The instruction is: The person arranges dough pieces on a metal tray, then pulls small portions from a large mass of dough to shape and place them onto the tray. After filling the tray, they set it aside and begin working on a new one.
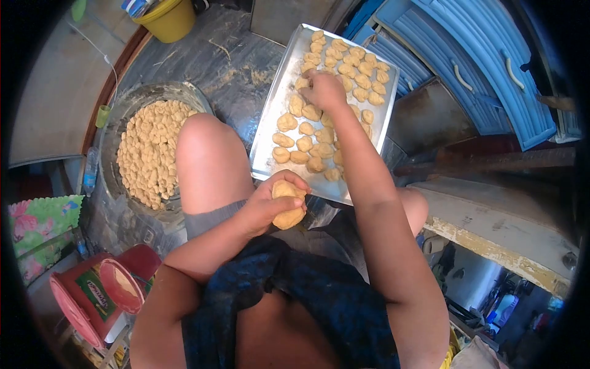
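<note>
Item 1: dough lump (287, 205), large, one. Location: in the left hand (267, 206), just 6 o'clock of mid-view, at the near edge of the tray (265, 147). Grip: fingers curled around the lump, thumb laid across its face.

Item 2: right hand (324, 91), over the tray, towards 12 o'clock. Grip: fingers bent down at the pieces; whether one is pinched cannot be told.

Item 3: dough pieces (286, 122), many, on the tray, some touching, some apart; crowded towards 1 o'clock.

Item 4: basin (110, 154), between 9 and 10 o'clock, holding a heap of small lumps (147, 150).

Hazards, as judged: pieces already touching may stick together if nudged by the fingers. The right forearm (362, 154), crossing the tray, could flatten or shift those beneath if lowered. A loosened left grip might let the large lump drop onto the tray's edge or the floor (230, 98).

Orientation: large lump's long axis roughly 12 to 6 o'clock, away from the body; ends rounded and much alike, so neither clearly serves as a front.
</note>
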Motion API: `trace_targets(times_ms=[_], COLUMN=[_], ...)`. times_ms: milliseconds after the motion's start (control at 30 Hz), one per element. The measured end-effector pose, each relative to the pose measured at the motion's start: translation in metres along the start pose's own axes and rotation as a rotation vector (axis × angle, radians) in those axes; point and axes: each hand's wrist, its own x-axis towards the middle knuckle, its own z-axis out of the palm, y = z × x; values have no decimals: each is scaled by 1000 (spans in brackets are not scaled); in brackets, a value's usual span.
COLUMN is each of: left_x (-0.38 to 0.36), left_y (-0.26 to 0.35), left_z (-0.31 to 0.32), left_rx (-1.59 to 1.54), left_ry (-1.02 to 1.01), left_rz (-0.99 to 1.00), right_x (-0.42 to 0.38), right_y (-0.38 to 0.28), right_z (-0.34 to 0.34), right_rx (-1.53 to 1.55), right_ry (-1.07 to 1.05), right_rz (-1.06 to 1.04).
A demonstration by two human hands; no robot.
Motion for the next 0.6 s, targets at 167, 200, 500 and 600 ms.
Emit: trace_targets(times_ms=[167, 200, 500, 600], left_x=[0, 0, 0, 2], left_y=[0, 1, 0, -2], left_z=[0, 0, 1, -1], left_rx=[8, 8, 2, 8], left_ry=[5, 4, -12, -15], left_rz=[12, 18, -13, 14], right_x=[-4, -9, -29, -49], right_y=[14, 15, 34, 45], right_z=[-4, -7, -3, -14], right_rx=[241, 241, 151, 292], right_ry=[193, 193, 356, 423], right_rz=[86, 88, 58, 155])
